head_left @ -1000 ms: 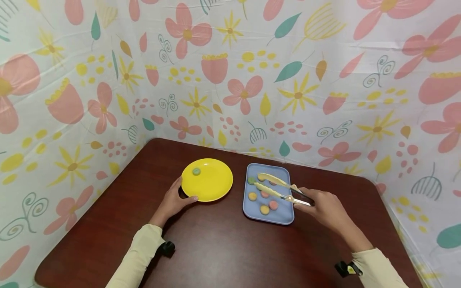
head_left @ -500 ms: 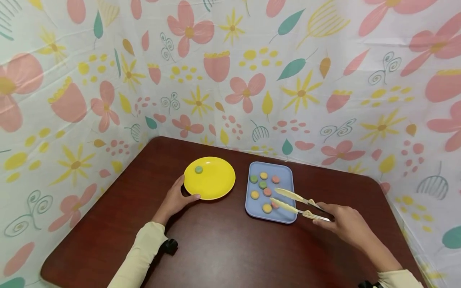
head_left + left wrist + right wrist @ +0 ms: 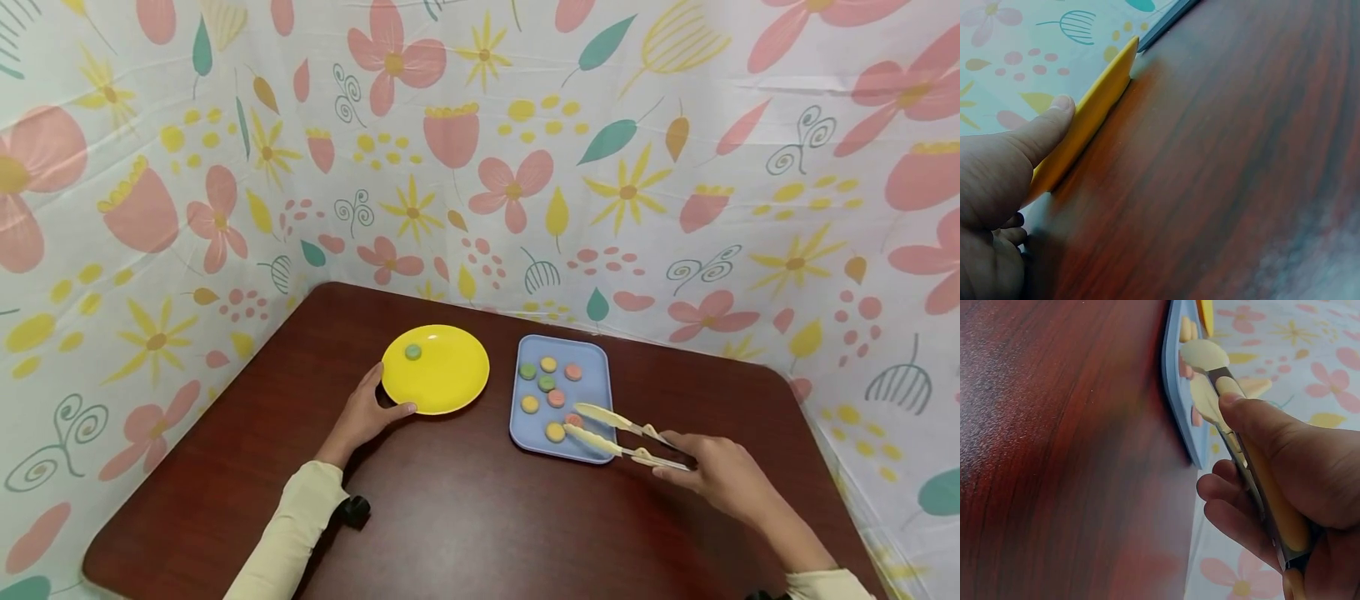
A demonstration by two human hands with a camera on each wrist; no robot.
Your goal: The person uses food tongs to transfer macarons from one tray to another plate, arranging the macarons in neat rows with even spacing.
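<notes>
My left hand (image 3: pixel 367 417) holds the near left rim of a yellow plate (image 3: pixel 446 387), thumb on the rim. One green macaron-like piece (image 3: pixel 412 352) lies on the plate. My right hand (image 3: pixel 716 471) grips a pair of tongs (image 3: pixel 1254 469) with metal arms and cream tips. The tong arms are spread, and their tips reach over the right side of a blue tray (image 3: pixel 592 354), on either side of a pink piece (image 3: pixel 574 420). Close by on the tray lies a yellow piece (image 3: pixel 555 432). Several more green, yellow and pink pieces (image 3: pixel 556 398) sit towards its left and far side.
Plate and tray stand side by side on a dark red-brown wooden table (image 3: pixel 450 517), with a gap between them. A flower-printed cloth (image 3: pixel 510 125) hangs behind the table and along its left and right sides.
The tongs have moved right and nearer, from over the tray's middle pieces to around the pink piece by its right edge. The left hand stays at the plate.
</notes>
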